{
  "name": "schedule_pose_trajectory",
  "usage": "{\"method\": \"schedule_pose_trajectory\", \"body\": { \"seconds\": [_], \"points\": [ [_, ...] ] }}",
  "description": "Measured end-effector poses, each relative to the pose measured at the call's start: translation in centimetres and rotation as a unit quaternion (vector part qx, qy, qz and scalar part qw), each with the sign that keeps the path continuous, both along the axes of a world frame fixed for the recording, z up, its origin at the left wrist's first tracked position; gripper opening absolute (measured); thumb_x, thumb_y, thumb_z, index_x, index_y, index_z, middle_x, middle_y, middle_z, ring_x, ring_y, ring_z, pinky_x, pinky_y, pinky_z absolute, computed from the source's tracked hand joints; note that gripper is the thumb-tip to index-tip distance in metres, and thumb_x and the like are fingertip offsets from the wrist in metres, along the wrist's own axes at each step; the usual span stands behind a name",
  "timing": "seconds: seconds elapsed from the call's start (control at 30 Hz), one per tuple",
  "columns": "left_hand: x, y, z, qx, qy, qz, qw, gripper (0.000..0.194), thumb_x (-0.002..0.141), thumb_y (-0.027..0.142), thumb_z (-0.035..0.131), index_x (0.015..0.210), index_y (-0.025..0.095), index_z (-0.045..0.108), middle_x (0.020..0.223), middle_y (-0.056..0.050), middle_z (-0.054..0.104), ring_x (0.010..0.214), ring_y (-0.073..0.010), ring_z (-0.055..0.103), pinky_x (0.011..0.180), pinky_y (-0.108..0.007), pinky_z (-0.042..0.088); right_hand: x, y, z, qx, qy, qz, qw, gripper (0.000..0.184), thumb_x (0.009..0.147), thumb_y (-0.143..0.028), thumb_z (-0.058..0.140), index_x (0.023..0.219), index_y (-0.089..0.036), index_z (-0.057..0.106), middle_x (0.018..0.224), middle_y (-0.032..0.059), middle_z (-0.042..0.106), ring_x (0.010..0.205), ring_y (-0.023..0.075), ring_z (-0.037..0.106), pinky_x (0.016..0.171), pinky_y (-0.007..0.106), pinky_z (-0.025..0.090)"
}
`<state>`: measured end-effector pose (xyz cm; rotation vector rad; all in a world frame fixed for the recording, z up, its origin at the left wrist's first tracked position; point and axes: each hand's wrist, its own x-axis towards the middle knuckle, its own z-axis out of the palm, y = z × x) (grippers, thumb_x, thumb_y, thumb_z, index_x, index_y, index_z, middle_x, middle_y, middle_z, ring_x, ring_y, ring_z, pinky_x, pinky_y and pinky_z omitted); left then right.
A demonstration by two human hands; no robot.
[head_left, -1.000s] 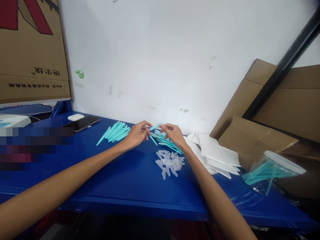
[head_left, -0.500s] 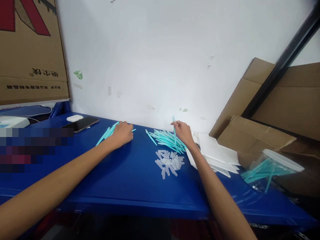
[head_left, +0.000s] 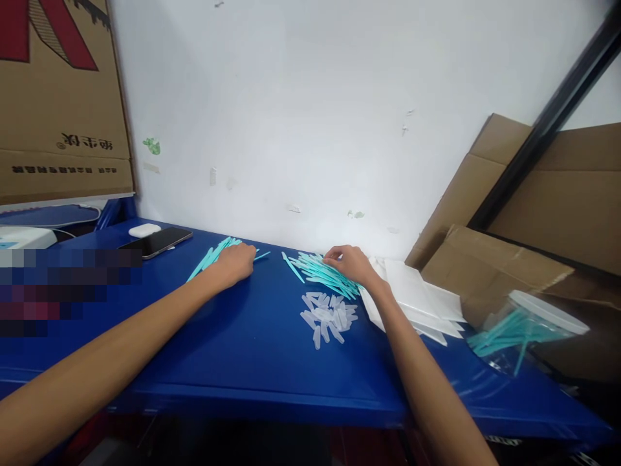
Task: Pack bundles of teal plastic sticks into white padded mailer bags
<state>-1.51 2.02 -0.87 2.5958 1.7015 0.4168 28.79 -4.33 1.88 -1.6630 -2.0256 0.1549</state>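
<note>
Across the back, scuffed white wall [head_left: 291,116]. Below, against its foot, blue table [head_left: 218,362]. Far left, printed carton [head_left: 58,103]; far right, brown cardboard [head_left: 563,200] beside a slanting black bar [head_left: 548,123]. Near the table's right end, clear jar [head_left: 524,343], white-lidded, with turquoise sticks inside. Just left of that, flat white packets [head_left: 407,291], overlapping. Next leftward, right pile of turquoise sticks [head_left: 323,275]; well apart, left pile of turquoise sticks [head_left: 213,254], near a dark phone [head_left: 162,242]. In front of the right pile, heap of translucent pieces [head_left: 327,314].

With right hand [head_left: 354,264], bends over the right pile, thumb and forefinger curled close; cannot tell whether pinching a stick. With left hand [head_left: 237,263], covers part of the left pile, knuckles up; fingertips hidden, so cannot tell whether spread or pinching. Beside the phone, small white case [head_left: 144,230]. Smallest, at the right pile's left edge, single stick [head_left: 292,266], slanting.
</note>
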Motion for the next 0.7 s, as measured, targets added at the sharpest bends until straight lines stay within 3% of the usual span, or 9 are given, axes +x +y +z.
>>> {"method": "schedule_pose_trajectory", "body": {
  "seconds": [0.17,0.3,0.43,0.57,0.7],
  "points": [
    [0.5,-1.0,0.4,0.010,0.066,0.019,0.998,0.021,0.076,0.013,0.050,0.086,0.014,0.068,0.092,-0.020,0.070,0.088,-0.0327,0.067,0.072,-0.038,0.049,-1.3,-1.2,1.1,-0.167,0.044,0.190,0.967,0.030,0.073,-0.046,0.077,0.095,-0.025,0.079,0.091,0.0027,0.077,0.069,0.0174,0.068,0.055,0.025,0.049],
    [0.8,-1.7,0.7,0.025,0.076,0.000,0.997,0.025,0.078,0.011,0.046,0.093,0.013,0.066,0.095,-0.021,0.069,0.089,-0.0329,0.065,0.070,-0.037,0.046,-2.0,-1.3,0.5,-0.229,0.048,0.245,0.941,0.029,0.069,-0.039,0.081,0.093,-0.023,0.080,0.083,0.0028,0.077,0.073,0.0191,0.070,0.059,0.026,0.052],
    [0.9,-2.1,0.9,0.037,0.064,-0.022,0.997,0.030,0.077,0.007,0.046,0.103,0.013,0.059,0.097,-0.019,0.068,0.089,-0.0296,0.065,0.070,-0.034,0.044,-2.8,-0.6,-0.6,-0.211,0.042,0.241,0.946,0.018,0.072,-0.037,0.078,0.081,-0.022,0.080,0.074,0.0021,0.076,0.066,0.0172,0.067,0.055,0.024,0.048],
    [1.1,-2.2,1.0,0.035,0.029,-0.055,0.997,0.032,0.076,0.004,0.045,0.105,0.015,0.054,0.086,-0.013,0.067,0.075,-0.0245,0.062,0.064,-0.031,0.039,-3.5,-0.1,-1.3,-0.173,0.038,0.237,0.955,0.010,0.071,-0.033,0.078,0.073,-0.023,0.078,0.070,0.0000,0.074,0.062,0.0161,0.064,0.055,0.024,0.046],
    [1.3,-1.9,0.8,0.028,-0.024,-0.116,0.993,0.028,0.077,0.004,0.043,0.100,0.019,0.050,0.080,-0.008,0.064,0.068,-0.0215,0.058,0.059,-0.029,0.034,-4.0,-0.4,-1.2,-0.124,0.060,0.222,0.965,0.010,0.075,-0.033,0.074,0.075,-0.023,0.075,0.073,-0.0005,0.074,0.061,0.0157,0.063,0.056,0.025,0.047]
  ]
}}
